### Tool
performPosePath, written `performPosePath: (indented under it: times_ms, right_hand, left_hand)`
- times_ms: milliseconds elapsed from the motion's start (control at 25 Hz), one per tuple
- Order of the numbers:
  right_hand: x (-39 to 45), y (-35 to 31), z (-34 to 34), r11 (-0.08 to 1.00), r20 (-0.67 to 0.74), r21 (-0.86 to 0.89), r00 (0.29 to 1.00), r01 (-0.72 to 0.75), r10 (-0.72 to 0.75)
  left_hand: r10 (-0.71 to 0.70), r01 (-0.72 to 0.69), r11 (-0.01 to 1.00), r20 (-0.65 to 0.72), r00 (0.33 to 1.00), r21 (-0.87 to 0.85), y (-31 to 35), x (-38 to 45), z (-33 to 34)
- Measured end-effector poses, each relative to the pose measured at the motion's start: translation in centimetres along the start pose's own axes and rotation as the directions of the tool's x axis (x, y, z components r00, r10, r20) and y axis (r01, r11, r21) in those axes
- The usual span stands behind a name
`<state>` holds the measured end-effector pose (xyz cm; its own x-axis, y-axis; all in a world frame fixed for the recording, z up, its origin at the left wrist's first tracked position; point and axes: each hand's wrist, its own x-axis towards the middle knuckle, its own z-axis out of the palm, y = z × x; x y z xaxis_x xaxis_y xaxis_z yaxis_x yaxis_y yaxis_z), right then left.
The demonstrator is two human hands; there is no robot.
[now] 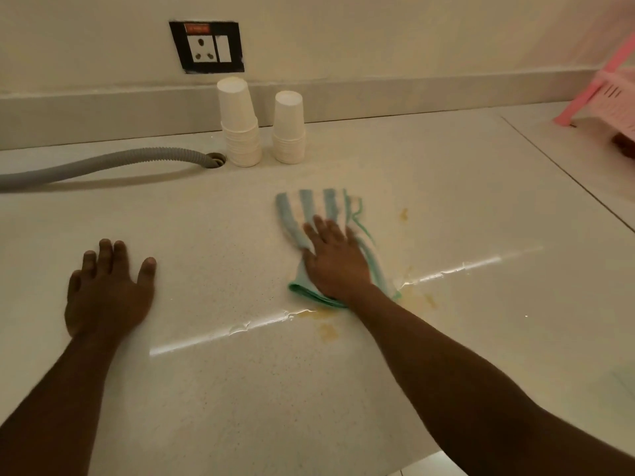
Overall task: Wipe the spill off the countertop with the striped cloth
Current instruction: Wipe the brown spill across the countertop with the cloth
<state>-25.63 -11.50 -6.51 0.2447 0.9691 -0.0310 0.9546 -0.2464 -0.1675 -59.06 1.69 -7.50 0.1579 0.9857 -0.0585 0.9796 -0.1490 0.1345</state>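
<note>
**Right hand flat on the striped cloth over the spill**

At the far left of the worktop, a grey ribbed hose lies along the back edge and bends down into a hole in the surface. On the wall above it sits a black socket plate. Nearer the front edge, the left hand lies palm down on the bare worktop, fingers stretched out and slightly apart, holding nothing.

Just right of the hose's end, two stacks of upturned white paper cups stand side by side against the back edge, close together but apart.

Around the middle of the worktop, the right hand presses flat on the striped cloth, fingers spread and extended, not closed around it. The cloth is folded, with blue-grey and green stripes, its far end showing beyond the fingertips. The yellowish spill shows as patches touching the cloth's near corner and to its right.

At the far right back corner stands a pink plastic rack.
</note>
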Motion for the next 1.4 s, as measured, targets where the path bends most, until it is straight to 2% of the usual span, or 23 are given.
performPosePath:
  times_ms: [120,240,320,440,560,640,720,840,960,1160,1400]
  right_hand:
    - [5.4,0.9,-1.8,0.998,0.069,0.024,0.995,0.065,-0.066]
    - [9.4,5.3,-2.9,0.999,0.082,0.045,0.997,-0.007,0.004]
    - [10.1,9.0,-3.4,0.996,0.057,0.05,0.996,-0.068,0.065]
    - [8.2,14.0,-4.4,0.985,0.033,0.047,0.985,-0.169,0.167]
    - [3.5,15.2,-4.7,0.974,-0.004,0.045,0.975,-0.222,0.222]
    - [0.5,13.6,-4.0,0.98,-0.042,0.027,0.98,-0.195,0.196]
    - [-0.5,11.5,-3.2,0.99,-0.025,0.01,0.989,-0.143,0.144]
    - [1.9,9.9,-3.0,0.999,0.031,0.003,0.998,-0.051,0.051]
    - [5.4,11.6,-3.8,1.0,0.053,0.009,0.998,-0.024,0.024]
    - [6.2,19.3,-4.9,0.986,0.027,0.05,0.988,-0.156,0.155]
    - [-2.6,24.0,-5.8,0.965,-0.038,0.08,0.966,-0.251,0.254]
  left_hand:
    - [-0.023,0.023,0.999,0.014,1.0,-0.045,0.4,0.7,-0.1]
    - [0.053,-0.053,0.991,-0.007,0.999,-0.126,3.0,-0.1,0.4]
    - [0.127,-0.129,0.985,-0.02,0.992,-0.116,5.0,-1.0,1.1]
    - [0.156,-0.157,0.987,-0.029,0.987,-0.042,6.0,-1.6,1.2]
    - [0.146,-0.146,0.989,-0.046,0.988,0.009,6.2,-2.0,1.0]
    - [0.147,-0.146,0.989,-0.061,0.987,0.023,6.3,-1.7,1.4]
    - [0.142,-0.14,0.99,-0.072,0.987,0.029,5.6,-1.0,2.3]
    - [0.121,-0.119,0.992,-0.055,0.991,0.039,3.9,0.5,4.2]
    - [0.123,-0.123,0.992,0.009,0.992,0.015,2.3,1.9,5.1]
    - [0.117,-0.118,0.992,0.014,0.993,0.04,1.4,2.3,5.1]
    - [0.139,-0.137,0.989,-0.032,0.99,0.047,3.2,1.0,3.7]
